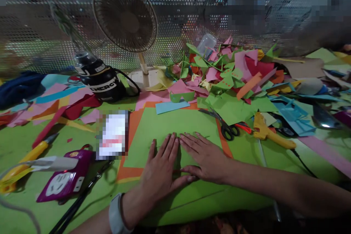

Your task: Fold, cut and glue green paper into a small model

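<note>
My left hand [163, 168] lies flat on a sheet of green paper [153, 126], fingers stretched forward. Beside it my right hand [203, 157] also rests flat on the green paper, its fingers pointing inward so that the fingertips of both hands nearly meet. Under the green sheet, orange paper [131, 128] shows along the sides. A light blue paper strip [172, 106] lies across the top of the green sheet. Black-handled scissors [229, 131] lie at the sheet's right edge, their blades over its upper corner.
A yellow glue gun [270, 133] lies right of the scissors. Paper scraps [219, 73] are heaped behind. A fan [126, 18] and a black bottle [102, 82] stand at the back left. Left are a phone [112, 135], a purple device [67, 175] and a yellow-handled tool [30, 157].
</note>
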A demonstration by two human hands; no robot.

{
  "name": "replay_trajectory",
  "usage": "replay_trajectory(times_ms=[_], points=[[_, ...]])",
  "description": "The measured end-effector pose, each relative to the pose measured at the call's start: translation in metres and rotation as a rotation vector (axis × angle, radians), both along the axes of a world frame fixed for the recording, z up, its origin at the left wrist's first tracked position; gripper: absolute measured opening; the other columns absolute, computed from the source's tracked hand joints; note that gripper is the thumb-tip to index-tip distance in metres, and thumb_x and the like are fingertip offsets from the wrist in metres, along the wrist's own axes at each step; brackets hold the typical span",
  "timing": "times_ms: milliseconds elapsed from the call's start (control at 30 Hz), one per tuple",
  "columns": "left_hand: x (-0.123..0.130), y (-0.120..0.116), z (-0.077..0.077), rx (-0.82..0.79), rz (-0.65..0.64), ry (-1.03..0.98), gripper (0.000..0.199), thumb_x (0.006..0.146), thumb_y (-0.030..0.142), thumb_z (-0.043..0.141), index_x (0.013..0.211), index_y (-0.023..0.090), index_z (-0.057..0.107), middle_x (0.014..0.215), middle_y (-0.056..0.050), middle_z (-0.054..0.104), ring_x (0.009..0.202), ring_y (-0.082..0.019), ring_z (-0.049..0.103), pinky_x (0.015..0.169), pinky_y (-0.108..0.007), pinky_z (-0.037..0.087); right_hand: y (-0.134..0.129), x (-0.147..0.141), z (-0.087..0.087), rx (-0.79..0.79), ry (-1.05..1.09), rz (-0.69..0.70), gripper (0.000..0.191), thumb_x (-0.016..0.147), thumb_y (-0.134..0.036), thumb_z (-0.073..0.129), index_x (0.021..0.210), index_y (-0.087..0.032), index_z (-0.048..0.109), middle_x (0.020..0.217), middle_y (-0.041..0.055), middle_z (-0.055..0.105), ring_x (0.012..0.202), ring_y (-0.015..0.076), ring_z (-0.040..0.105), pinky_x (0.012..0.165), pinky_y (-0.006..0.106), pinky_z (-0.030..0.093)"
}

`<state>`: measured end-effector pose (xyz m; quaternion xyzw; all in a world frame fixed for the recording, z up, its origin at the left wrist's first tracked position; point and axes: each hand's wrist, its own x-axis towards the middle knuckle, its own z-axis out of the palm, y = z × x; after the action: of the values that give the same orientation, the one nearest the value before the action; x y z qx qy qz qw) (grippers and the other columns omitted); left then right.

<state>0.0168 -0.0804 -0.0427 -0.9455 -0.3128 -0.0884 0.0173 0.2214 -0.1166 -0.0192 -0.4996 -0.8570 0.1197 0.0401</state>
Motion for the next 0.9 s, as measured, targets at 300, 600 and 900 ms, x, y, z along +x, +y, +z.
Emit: replay_trajectory(times_ms=[300,600,900], points=[[0.001,0.001,0.005,-0.017,0.005,0.02,0.1,0.085,0.082,0.022,0.152,0.007,0.029,0.154,-0.019,0.035,0.141,-0.035,0.035,0.115,-0.056,0.017,0.0,0.011,0.005,-0.05,-0.035,-0.022,0.079,0.097,-0.064,0.027,0.151,-0.005,0.033,0.157,0.0168,0.028,0.147,0.0257,0.025,0.121,0.046,0.023],[-0.027,-0.001,0.003,0.042,0.058,-0.01,0.109,0.085,0.08,0.029,0.155,0.007,-0.009,0.152,-0.024,0.038,0.138,-0.038,0.039,0.112,-0.057,0.022,-0.016,0.048,0.001,0.093,-0.056,-0.107,0.071,0.099,-0.059,0.032,0.153,-0.013,0.03,0.155,0.0154,0.036,0.143,0.0275,0.034,0.115,0.052,0.033],[-0.052,-0.003,0.005,0.024,0.115,-0.015,0.11,0.084,0.081,0.034,0.155,0.012,-0.015,0.155,-0.021,0.035,0.139,-0.036,0.039,0.115,-0.054,0.02,-0.025,0.063,-0.01,0.206,-0.112,-0.13,0.075,0.098,-0.06,0.033,0.157,-0.017,0.017,0.152,0.0146,0.042,0.141,0.0272,0.039,0.114,0.05,0.031]])
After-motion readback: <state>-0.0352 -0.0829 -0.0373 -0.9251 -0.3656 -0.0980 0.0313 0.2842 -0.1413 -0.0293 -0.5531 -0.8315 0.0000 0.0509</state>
